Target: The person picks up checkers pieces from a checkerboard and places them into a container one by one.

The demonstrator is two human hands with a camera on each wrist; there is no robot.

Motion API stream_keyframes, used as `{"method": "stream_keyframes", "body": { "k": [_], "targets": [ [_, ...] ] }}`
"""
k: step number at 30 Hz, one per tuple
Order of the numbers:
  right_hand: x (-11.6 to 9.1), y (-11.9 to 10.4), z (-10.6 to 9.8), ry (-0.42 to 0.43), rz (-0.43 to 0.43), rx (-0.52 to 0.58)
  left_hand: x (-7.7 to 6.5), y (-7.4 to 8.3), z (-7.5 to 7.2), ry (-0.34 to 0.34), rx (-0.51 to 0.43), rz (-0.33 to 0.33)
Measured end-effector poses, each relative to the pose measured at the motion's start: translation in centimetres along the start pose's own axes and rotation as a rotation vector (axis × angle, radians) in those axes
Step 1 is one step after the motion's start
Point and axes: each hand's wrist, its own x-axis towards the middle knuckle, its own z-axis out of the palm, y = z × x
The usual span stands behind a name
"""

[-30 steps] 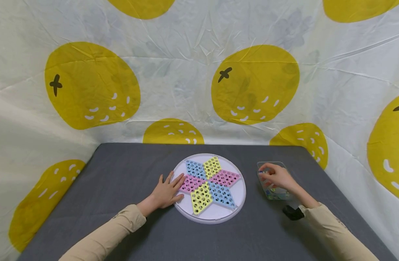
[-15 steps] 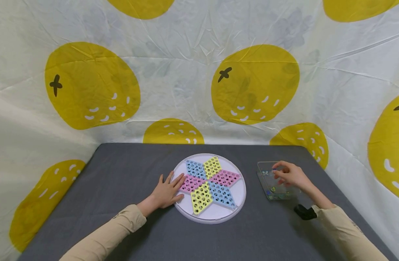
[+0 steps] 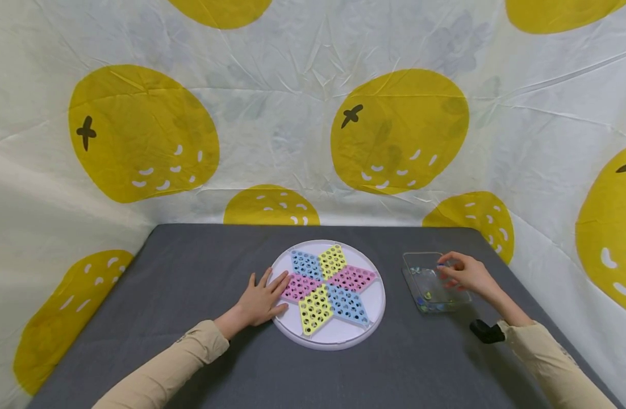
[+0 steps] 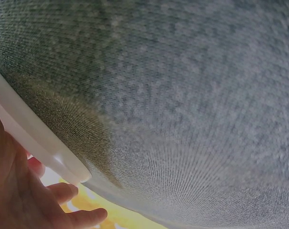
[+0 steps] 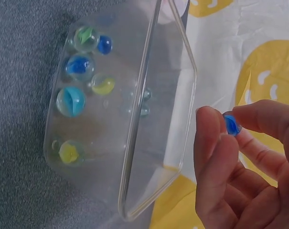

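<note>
My right hand (image 3: 468, 275) is above the right side of a clear plastic box (image 3: 406, 282). Thumb and fingertip pinch a blue glass marble (image 5: 231, 125), plain in the right wrist view. Inside the box lie several marbles, among them a light blue marble (image 5: 70, 101), a yellow marble (image 5: 69, 152) and a green one (image 5: 86, 38). My left hand (image 3: 258, 299) rests with spread fingers on the left edge of a round white Chinese checkers board (image 3: 366, 263). The board bears a star of pink, yellow and blue points full of holes.
A dark grey cloth covers the table (image 3: 211, 255). Behind it hangs a pale curtain (image 3: 277, 113) printed with yellow fruit. A black wrist device (image 3: 487, 332) sits under the right sleeve (image 3: 548, 358).
My right hand has moved right across the box with the blue marble between its fingers, uncovering more of the box. The left hand and the board have stayed put.
</note>
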Motion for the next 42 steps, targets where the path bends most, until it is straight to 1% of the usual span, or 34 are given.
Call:
{"method": "stream_keyframes", "body": {
  "k": [5, 13, 24, 32, 38, 42],
  "targets": [
    [0.0, 0.4, -0.1, 0.009, 0.006, 0.002, -0.1, 0.0, 0.1, -0.002, -0.006, -0.002],
    [0.1, 0.8, -0.1, 0.008, 0.034, -0.006, 0.1, 0.0, 0.2, 0.017, -0.015, -0.003],
    [-0.1, 0.7, 0.1, 0.001, 0.034, 0.014, 0.1, 0.1, -0.2, -0.010, -0.001, 0.002],
    [0.0, 0.5, 0.8, -0.001, 0.002, 0.020, 0.0, 0.1, -0.3, -0.013, -0.002, 0.001],
    [0.1, -0.4, 1.6, 0.001, -0.037, 0.029, 0.0, 0.0, -0.4, -0.025, 0.009, 0.000],
    [0.1, -1.2, 2.4, 0.003, -0.070, 0.023, 0.0, 0.0, -0.5, -0.032, -0.004, -0.003]
  ]
}}
